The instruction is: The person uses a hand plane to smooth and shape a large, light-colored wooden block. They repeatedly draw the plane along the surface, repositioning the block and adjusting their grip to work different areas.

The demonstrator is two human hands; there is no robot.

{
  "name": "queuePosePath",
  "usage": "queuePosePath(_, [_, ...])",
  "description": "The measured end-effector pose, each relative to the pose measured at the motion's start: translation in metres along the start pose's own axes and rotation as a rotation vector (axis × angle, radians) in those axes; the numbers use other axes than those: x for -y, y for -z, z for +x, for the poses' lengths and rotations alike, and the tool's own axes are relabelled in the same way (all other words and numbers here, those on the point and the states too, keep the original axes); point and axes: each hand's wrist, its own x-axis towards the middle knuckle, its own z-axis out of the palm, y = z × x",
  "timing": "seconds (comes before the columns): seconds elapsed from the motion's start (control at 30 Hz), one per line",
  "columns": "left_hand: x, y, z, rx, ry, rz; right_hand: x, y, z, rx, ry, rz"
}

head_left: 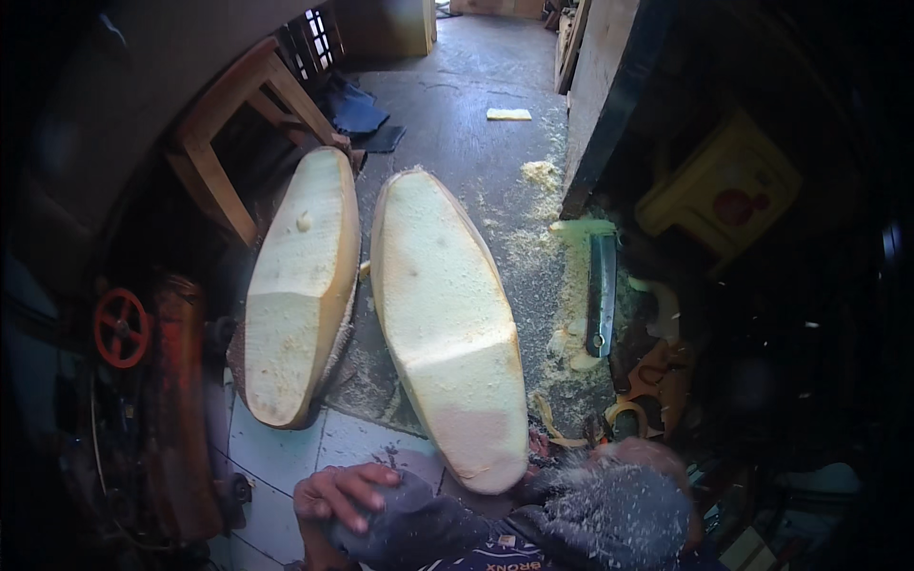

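Observation:
Two long cream foam pads, shaped like motorcycle seats, lie side by side in front of me. The right foam pad (447,314) has a stepped top and points its near end at my legs. The left foam pad (300,276) has a small dent near its far end. My left hand (347,495) rests on my dark-clad knee, fingers spread and holding nothing. My right hand (647,459) is beside my other knee, close to the right pad's near end. Its fingers are hidden, so whether it holds anything is unclear. Foam crumbs cover that knee.
A wooden frame (233,143) leans at the far left. A red spoked wheel (122,327) and a rusty red cylinder (181,400) stand at left. Right of the pads lies a long blade-like metal piece (600,295) among foam shavings (541,174). A yellow container (724,186) is farther right.

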Motion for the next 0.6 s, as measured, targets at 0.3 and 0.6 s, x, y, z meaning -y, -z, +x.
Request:
queuePosePath(0.3, [-0.013,0.015,0.032,-0.404,0.738,1.137,-0.105,-0.059,0.031,0.138,-0.39,-0.614])
queuePosePath(0.6, [0.142,-0.139,0.174,1.156,-0.478,1.386,-0.043,-0.072,0.175,-0.125,0.366,-0.54])
